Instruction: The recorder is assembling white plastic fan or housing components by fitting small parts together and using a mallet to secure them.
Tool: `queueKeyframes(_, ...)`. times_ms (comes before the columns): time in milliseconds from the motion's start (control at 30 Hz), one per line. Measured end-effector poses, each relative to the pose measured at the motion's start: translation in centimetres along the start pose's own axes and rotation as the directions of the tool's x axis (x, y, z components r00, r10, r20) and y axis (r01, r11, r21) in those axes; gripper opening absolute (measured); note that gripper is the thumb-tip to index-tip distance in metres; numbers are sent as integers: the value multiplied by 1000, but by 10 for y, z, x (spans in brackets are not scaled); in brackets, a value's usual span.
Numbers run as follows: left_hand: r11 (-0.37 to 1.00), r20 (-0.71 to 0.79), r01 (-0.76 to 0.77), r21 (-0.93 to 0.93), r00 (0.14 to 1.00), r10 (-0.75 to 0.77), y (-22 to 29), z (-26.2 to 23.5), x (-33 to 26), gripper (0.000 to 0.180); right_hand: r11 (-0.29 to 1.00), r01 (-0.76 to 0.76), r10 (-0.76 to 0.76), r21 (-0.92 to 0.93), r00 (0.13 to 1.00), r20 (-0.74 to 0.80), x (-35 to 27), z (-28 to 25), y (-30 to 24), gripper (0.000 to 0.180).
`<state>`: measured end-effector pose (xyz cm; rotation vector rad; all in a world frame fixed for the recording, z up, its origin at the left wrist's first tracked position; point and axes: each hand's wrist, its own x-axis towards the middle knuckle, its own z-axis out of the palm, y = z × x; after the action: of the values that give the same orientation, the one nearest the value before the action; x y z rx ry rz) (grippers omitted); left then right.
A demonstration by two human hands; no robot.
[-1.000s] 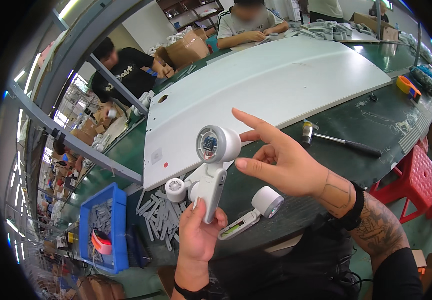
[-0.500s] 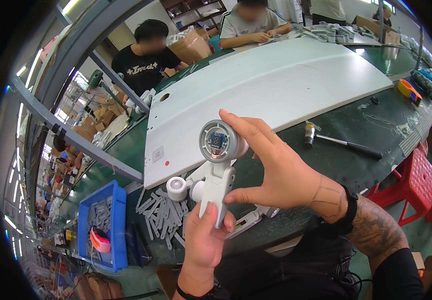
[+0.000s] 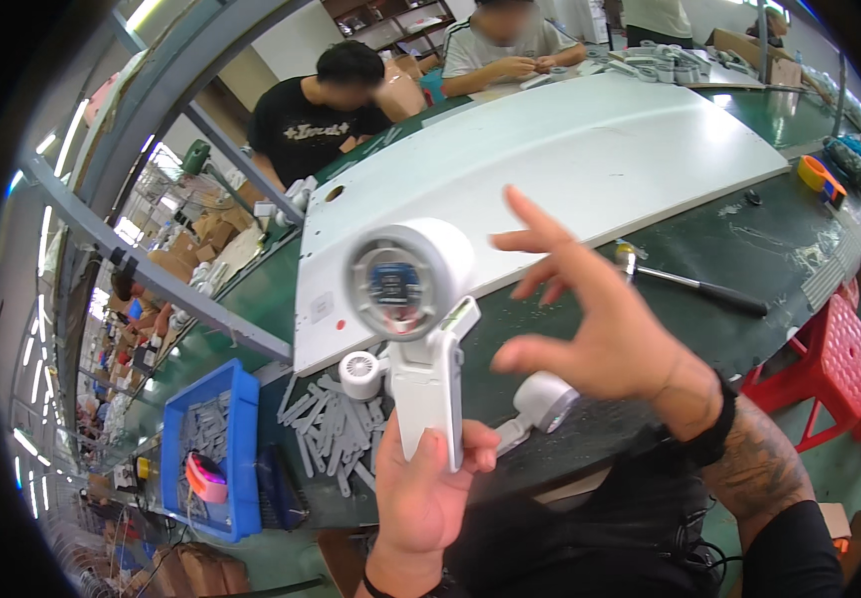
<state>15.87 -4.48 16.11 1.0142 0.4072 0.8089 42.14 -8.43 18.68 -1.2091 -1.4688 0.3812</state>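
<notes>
My left hand (image 3: 420, 503) grips the lower handle of a white handheld fan (image 3: 428, 399), tilted slightly and raised above the bench. Its round head has a grey ring, and inside the open face a blue circuit board (image 3: 395, 284) and a bit of red wire show. To the right, my right hand (image 3: 600, 329) is off the fan, fingers spread and thumb apart, holding nothing. Below it, a second white fan (image 3: 547, 402) lies on the bench. Left of the held handle is another white fan head (image 3: 358, 375) with a slotted grille, beside loose grey strips (image 3: 336, 429).
A large white panel (image 3: 570, 179) covers much of the green bench. On the right lie a hammer (image 3: 699, 289) and a yellow-orange tool (image 3: 821, 179). A blue bin (image 3: 246, 439) of grey strips stands left, a red stool (image 3: 834, 354) right. Two co-workers sit across the bench.
My right hand has let go of the fan and drawn away to the right, opening. The fan looks larger, its head moved left. The co-worker in black leans further forward.
</notes>
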Motion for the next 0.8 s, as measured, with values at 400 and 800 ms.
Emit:
queueKeyframes(400,895,-21,-374,243,920,391,19,-6,6,44,458,-436,303,-774,896,-325,-117,-156,130,33)
queueKeyframes(800,968,-187,-129,217,967,171,7,-2,6,62,888,-460,457,-10,880,132,-124,-24,-22,21)
